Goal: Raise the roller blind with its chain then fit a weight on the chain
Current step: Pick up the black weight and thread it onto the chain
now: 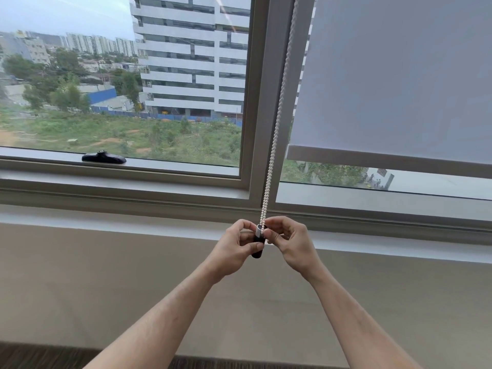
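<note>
A white bead chain (277, 123) hangs down along the window's centre post to my hands. Its lower end meets a small black weight (257, 249) with a white top. My left hand (235, 249) grips the weight from the left. My right hand (288, 242) pinches the chain's bottom loop right at the weight's top. The grey roller blind (394, 75) covers most of the right pane, and its bottom bar (372, 157) hangs a little above the sill.
The left pane is uncovered, with a black window handle (103, 157) lying on its lower frame. A grey sill (133, 206) runs across below the glass, above a beige wall (106, 283). Dark carpet shows at the bottom edge.
</note>
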Motion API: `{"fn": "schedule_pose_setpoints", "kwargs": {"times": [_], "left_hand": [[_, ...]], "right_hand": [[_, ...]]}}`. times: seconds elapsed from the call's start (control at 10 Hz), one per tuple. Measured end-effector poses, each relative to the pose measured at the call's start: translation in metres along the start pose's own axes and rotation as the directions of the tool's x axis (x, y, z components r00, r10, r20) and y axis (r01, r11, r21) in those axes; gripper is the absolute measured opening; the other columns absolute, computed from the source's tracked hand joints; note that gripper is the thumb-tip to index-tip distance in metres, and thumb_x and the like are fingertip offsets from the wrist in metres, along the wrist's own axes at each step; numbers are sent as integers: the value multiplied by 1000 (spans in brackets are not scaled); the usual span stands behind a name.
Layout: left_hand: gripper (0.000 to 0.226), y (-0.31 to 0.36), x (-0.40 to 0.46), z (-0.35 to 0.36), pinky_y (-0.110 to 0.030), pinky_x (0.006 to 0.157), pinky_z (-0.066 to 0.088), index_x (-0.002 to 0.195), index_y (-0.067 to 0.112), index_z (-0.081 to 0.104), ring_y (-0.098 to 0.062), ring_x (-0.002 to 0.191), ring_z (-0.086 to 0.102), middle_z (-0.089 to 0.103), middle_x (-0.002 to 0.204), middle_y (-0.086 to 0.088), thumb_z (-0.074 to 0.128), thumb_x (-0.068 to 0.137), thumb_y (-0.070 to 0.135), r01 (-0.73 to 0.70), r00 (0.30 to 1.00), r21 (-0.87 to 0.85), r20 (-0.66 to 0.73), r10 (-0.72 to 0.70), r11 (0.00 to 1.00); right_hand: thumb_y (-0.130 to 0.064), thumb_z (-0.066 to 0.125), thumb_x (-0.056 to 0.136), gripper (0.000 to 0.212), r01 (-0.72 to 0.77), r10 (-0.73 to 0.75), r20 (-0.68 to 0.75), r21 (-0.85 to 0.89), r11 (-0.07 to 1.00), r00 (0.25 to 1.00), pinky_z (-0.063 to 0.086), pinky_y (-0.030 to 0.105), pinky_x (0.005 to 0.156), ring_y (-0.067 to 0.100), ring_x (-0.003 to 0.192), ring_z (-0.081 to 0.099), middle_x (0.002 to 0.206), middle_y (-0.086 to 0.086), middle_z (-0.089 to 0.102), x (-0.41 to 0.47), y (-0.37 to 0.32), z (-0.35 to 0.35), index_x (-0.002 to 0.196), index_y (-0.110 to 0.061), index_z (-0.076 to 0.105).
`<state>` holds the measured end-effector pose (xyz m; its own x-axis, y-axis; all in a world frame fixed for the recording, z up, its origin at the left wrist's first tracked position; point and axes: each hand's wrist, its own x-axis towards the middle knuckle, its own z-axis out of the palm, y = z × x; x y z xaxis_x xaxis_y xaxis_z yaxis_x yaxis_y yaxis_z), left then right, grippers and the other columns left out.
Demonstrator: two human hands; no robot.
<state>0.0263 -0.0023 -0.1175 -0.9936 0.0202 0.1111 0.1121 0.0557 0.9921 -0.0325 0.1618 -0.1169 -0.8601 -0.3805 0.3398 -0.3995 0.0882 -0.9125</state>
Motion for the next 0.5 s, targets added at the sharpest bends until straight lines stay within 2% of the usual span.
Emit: {"fn": "schedule_pose_setpoints", "kwargs": {"times": [0.1,0.2,0.3,0.4,0.5], "left_hand": [[21,-1,3,1,-22,70,51,100,7,51,-15,67,64,71,77,-5,63,89,-7,-5,1000,22,-10,5,1000],[26,-6,5,0,-21,72,54,103,9,54,-11,78,71,71,94,-9,68,86,-6,-22,998,2,-58,23,1000],[32,-8,7,-2,-23,78,55,106,14,57,-18,97,71,68,112,-14,72,84,-3,-27,996,-13,-81,26,1000],[39,-13,8,-7,-30,94,54,113,18,57,-20,115,65,67,122,-11,75,82,2,-28,997,-19,-79,27,999],[47,-18,9,-10,-36,104,47,123,15,54,-16,123,60,66,127,-8,76,82,7,-36,995,11,-94,36,999]], "right_hand": [[-9,74,87,31,2,-2,-9,-26,1000,1000,54,18,71,2,78,71,84,-13,78,1,0,0,87,-40,74],[-10,74,88,29,16,-17,-38,-27,1000,999,54,17,73,1,80,71,87,-13,79,-1,4,0,91,-39,72],[-11,73,89,28,19,-20,-70,-19,1000,997,55,20,78,4,90,73,96,-7,78,-4,7,1,101,-36,70],[-18,71,91,27,15,-26,-125,-89,996,992,56,24,85,5,98,71,107,-7,74,-8,12,5,114,-29,66],[-21,72,90,33,79,-122,-189,-218,973,974,53,17,88,1,102,66,113,-10,70,-15,17,13,123,-21,64]]}}
